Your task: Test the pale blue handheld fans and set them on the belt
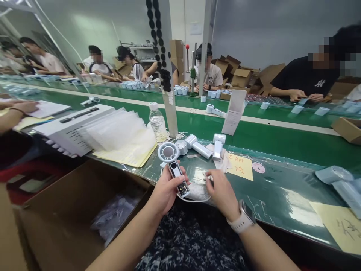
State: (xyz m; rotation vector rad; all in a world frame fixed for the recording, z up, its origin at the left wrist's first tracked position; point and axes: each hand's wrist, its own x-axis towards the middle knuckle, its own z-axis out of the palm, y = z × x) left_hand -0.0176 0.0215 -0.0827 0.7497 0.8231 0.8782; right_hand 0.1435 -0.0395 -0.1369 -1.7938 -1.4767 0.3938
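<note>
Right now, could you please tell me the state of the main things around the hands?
Handheld fan: handle open, circuit board exposed.
Left hand: closed around the fan's handle.
Right hand: fingers curled; whether it grips anything is unclear.
Bottle: upright, capped.
Cardboard box: open, clear plastic inside.
Yellow note: lying flat, written on.
Smartwatch: worn, screen dark.

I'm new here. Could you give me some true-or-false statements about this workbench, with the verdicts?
1. The left hand holds a light-blue and white plastic handheld fan with a round head. True.
2. The fan's handle is completely closed. False: a dark circuit board shows in it.
3. The white-strapped wristwatch is on the left wrist. False: it is on the right one.
4. A clear plastic bottle with a white cap stands on the glossy green bench. True.
</note>
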